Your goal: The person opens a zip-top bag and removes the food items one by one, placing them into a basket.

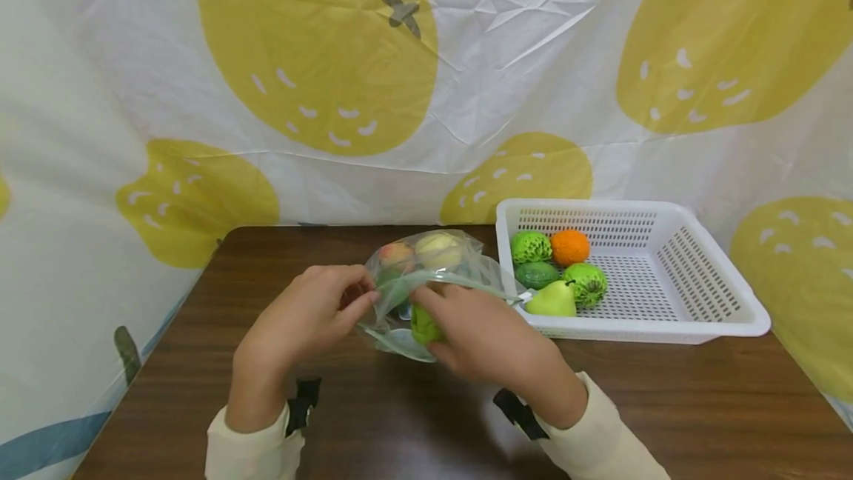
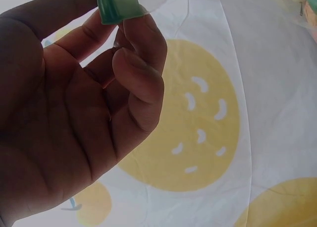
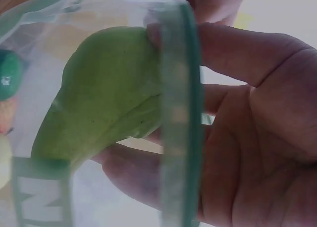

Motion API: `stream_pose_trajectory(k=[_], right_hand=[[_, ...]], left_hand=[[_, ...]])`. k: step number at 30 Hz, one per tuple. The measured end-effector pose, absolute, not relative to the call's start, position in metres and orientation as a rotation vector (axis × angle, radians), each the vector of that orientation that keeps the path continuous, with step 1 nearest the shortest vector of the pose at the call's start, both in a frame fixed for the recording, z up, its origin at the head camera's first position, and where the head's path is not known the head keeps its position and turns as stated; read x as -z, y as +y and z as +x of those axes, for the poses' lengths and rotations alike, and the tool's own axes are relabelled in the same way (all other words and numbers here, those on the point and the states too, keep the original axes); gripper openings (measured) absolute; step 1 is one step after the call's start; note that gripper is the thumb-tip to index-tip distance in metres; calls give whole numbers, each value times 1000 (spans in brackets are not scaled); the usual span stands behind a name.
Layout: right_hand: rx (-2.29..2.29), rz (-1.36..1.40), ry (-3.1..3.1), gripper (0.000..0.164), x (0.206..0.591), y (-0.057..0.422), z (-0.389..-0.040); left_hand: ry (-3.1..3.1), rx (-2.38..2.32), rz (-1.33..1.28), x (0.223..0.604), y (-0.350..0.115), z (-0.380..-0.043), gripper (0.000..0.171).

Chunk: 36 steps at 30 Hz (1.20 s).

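A clear zip bag [image 1: 460, 281] with a green-edged mouth lies tilted at the middle of the table, its opening toward me. My left hand [image 1: 309, 317] pinches the bag's left edge; in the left wrist view a bit of the green edge [image 2: 119, 6] shows at the fingertips. My right hand [image 1: 489, 332] reaches in at the mouth and grips a smooth green ridged fruit [image 3: 106, 88], its fingers partly behind the bag's film. Deeper in the bag sit a red-and-yellow fruit [image 1: 396, 254] and a pale yellow round fruit [image 1: 440, 250].
A white slotted basket [image 1: 726, 324] stands to the right, close against the bag's edge. At its left end lie a pear [image 1: 554, 299], an orange [image 1: 570, 247], a dark green oval fruit [image 1: 537, 275] and bumpy green fruits [image 1: 585, 284]. Behind the brown table [image 1: 666, 398] hangs a lemon-print cloth [image 1: 520, 95].
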State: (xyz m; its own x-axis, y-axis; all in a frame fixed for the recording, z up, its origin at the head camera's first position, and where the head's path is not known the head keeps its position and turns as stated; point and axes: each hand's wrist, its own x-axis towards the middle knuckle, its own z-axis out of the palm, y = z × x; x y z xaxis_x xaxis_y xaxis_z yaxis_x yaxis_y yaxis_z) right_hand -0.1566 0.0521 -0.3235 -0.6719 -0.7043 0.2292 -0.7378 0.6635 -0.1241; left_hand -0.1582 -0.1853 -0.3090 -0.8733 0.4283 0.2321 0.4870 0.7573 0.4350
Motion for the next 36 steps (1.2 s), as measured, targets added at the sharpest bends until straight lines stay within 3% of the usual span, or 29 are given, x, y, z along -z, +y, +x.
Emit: stream_pose_trajectory(k=[36], right_hand=[[-514, 1304, -2232, 60, 283, 92, -105]], left_hand=[[-2835, 740, -737, 310, -186, -158, 6]])
